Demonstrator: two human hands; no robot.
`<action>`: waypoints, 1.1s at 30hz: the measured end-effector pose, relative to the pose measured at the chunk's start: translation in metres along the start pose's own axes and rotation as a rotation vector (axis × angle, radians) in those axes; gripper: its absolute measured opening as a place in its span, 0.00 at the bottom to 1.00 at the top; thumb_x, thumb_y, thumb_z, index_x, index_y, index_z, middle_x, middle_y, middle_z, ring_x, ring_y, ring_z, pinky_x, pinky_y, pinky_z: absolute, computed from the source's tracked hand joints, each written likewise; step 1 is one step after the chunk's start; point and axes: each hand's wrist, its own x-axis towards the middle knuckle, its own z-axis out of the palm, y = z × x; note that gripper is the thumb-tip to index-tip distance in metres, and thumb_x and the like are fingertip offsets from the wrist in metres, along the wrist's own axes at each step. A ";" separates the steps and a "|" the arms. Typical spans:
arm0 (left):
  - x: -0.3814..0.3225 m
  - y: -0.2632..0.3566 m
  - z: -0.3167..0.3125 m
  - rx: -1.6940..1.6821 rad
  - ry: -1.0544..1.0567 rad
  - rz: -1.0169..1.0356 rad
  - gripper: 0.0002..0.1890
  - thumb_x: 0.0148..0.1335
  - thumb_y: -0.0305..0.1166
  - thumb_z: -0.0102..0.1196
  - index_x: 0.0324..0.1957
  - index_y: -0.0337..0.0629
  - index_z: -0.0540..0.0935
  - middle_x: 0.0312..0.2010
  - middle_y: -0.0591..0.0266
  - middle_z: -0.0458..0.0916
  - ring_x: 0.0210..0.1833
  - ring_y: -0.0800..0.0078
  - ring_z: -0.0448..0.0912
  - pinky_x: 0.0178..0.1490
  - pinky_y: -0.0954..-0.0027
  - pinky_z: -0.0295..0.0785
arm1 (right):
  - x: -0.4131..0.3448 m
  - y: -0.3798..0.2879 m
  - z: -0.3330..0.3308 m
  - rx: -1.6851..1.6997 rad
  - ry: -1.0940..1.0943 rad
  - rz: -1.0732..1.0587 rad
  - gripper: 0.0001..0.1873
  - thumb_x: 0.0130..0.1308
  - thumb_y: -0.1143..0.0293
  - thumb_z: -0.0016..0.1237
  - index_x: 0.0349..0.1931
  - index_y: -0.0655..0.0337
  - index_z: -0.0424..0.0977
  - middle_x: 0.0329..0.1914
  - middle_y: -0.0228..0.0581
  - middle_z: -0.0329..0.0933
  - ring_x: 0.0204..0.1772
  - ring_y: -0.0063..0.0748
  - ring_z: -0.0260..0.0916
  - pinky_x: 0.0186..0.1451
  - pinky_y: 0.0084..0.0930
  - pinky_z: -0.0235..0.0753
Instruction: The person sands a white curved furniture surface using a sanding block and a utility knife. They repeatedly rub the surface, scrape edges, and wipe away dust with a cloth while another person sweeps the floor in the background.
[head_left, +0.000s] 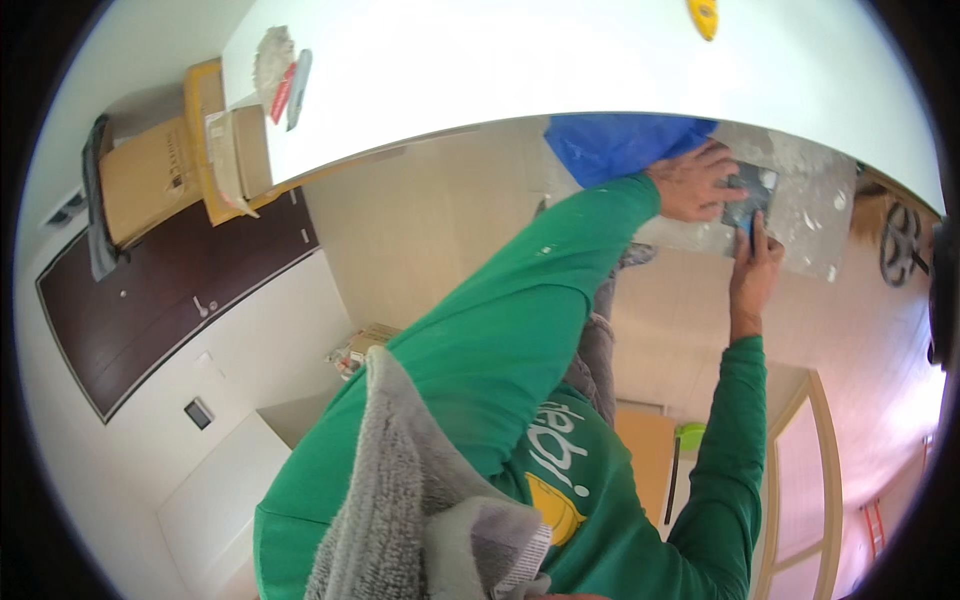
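Note:
My left hand (696, 181) lies over the edge of a dark, flat, square plate (760, 180), fingers spread and one fingertip on its face; whether it grips the plate is unclear. A small whitish lump sits on the plate. From the near side, my right hand (756, 259) pinches a small blue tool part (745, 224) at the plate's lower edge, its index finger stretched along it. The tool's far end is hidden. Under the plate is a grey plastic sheet (814, 217) spotted with white. A blue plastic bag (622, 146) lies beside my left wrist.
A white tabletop (480, 67) spans the far side, carrying a yellow tool (703, 19), a red-and-grey cutter (292, 94) and cardboard boxes (150, 165). A dark wheel-like object (898, 244) stands right of the sheet. Behind me are a pale wooden frame (821, 450) and a brown door (172, 300).

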 end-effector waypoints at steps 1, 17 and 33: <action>-0.002 -0.001 0.000 0.055 0.065 0.002 0.27 0.71 0.46 0.53 0.71 0.59 0.76 0.74 0.52 0.65 0.80 0.45 0.56 0.84 0.38 0.46 | -0.003 -0.003 -0.001 0.042 0.031 -0.065 0.26 0.75 0.56 0.57 0.71 0.42 0.75 0.53 0.56 0.74 0.52 0.54 0.78 0.54 0.42 0.79; -0.019 -0.015 -0.011 0.134 0.094 0.018 0.28 0.71 0.49 0.52 0.70 0.55 0.77 0.78 0.55 0.63 0.82 0.47 0.54 0.84 0.39 0.46 | -0.009 -0.026 0.018 0.028 0.007 0.025 0.22 0.76 0.58 0.56 0.69 0.43 0.78 0.40 0.46 0.76 0.42 0.48 0.77 0.47 0.40 0.78; -0.022 -0.011 -0.017 0.076 0.029 -0.002 0.31 0.71 0.49 0.53 0.73 0.53 0.74 0.79 0.53 0.60 0.83 0.45 0.51 0.84 0.39 0.46 | -0.019 -0.020 0.024 0.018 0.182 -0.029 0.23 0.74 0.60 0.58 0.68 0.44 0.79 0.42 0.50 0.75 0.41 0.49 0.77 0.46 0.44 0.77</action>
